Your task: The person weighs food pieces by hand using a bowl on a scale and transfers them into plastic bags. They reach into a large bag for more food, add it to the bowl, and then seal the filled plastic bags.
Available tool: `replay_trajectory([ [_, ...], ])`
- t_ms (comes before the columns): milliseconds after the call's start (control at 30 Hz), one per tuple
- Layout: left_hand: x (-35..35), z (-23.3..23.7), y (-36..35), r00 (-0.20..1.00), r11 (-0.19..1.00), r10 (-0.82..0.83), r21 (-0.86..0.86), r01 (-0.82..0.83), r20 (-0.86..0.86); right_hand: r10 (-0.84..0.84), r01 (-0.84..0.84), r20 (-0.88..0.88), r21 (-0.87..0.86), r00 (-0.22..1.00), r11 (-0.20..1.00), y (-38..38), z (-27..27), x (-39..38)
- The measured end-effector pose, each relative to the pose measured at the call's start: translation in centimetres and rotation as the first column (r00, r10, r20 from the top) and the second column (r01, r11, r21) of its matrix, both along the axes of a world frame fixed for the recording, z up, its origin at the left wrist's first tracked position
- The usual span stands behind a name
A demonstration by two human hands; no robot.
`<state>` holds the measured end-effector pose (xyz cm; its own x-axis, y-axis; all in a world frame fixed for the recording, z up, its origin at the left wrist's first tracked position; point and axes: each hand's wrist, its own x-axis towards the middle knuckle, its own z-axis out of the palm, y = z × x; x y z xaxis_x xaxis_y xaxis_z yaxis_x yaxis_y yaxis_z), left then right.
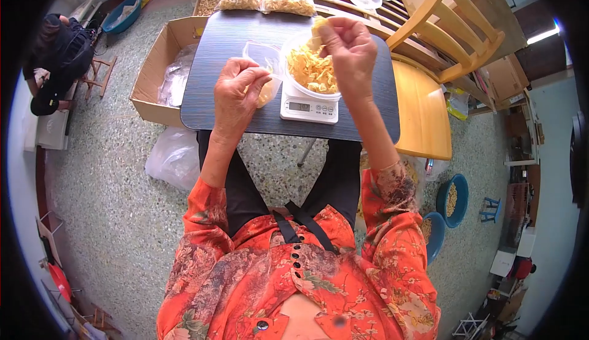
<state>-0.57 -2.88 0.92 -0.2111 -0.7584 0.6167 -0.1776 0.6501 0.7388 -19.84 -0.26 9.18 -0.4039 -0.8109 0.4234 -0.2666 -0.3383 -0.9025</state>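
Note:
My left hand [238, 91] is closed, pinching the edge of a small clear plastic bag [261, 53] above the dark table. Some yellowish content shows low in the bag, partly covered by my fingers. My right hand [353, 55] is raised over the right rim of a round white tub, its fingertips closed on a pale yellow dried piece [318, 28]. Curled yellow dried pieces [311, 69] fill much of the tub [289, 81]. Under the tub stands a white digital scale [314, 114] with a lit display; its digits are hard to read.
Filled clear packets [288, 1] lie along the table's far edge. A cardboard box [150, 82] with plastic bags stands left of the table [211, 70]. A wooden chair [423, 113] is close on the right, blue basins [453, 199] beyond. Another person [61, 52] bends at far left.

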Motion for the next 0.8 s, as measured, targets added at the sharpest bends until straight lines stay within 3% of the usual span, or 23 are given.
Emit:
replay_trajectory([
  [67,-0.1,0.1,-0.1,1.0,1.0,0.006,-0.008,-0.006,0.003,0.054,-0.058,-0.03,-0.159,0.998,0.986,-0.5,-0.9,2.3],
  [133,-0.2,0.3,0.0,1.0,1.0,0.012,-0.016,-0.011,0.006,-0.102,0.032,-0.456,-0.16,0.884,0.987,-0.6,-1.7,3.0],
  [167,-0.2,0.3,0.1,1.0,1.0,0.015,-0.003,-0.015,-0.005,-0.1,0.038,-0.507,-0.132,0.856,0.991,-0.8,-2.1,3.3],
  [267,0.4,0.0,0.3,1.0,0.999,0.029,0.027,-0.028,-0.003,-0.041,0.028,-0.562,-0.031,0.826,0.999,-0.8,-2.5,2.1],
  [333,0.7,0.0,0.3,0.999,0.998,0.034,0.044,-0.034,-0.001,-0.167,0.136,-0.509,-0.097,0.845,0.986,-0.4,-1.9,0.2],
  [433,1.4,-0.1,0.3,0.994,0.994,0.11,0.011,-0.11,-0.022,-0.209,0.237,-0.529,-0.014,0.823,0.971,0.4,-1.7,-3.9],
  [500,1.4,-0.1,0.3,0.994,0.995,0.1,0.016,-0.1,-0.032,-0.087,0.241,-0.648,0.152,0.757,0.959,0.9,-2.0,-6.0],
  [633,1.3,-0.2,0.5,0.997,0.997,0.079,0.02,-0.078,-0.024,0.11,0.146,-0.772,0.255,0.626,0.956,1.7,-2.4,-7.0],
  [667,1.3,-0.3,0.5,0.997,0.997,0.076,0.019,-0.076,-0.022,0.108,0.148,-0.77,0.255,0.628,0.955,1.7,-2.5,-7.0],
  [733,1.3,-0.2,0.6,0.997,0.997,0.076,0.005,-0.076,-0.004,0.101,0.176,-0.885,0.2,0.455,0.964,1.6,-2.7,-6.6],
  [800,1.3,-0.1,0.6,0.997,0.997,0.076,0.004,-0.076,0.009,0.114,0.201,-0.881,0.228,0.459,0.953,1.0,-3.0,-6.4],
])
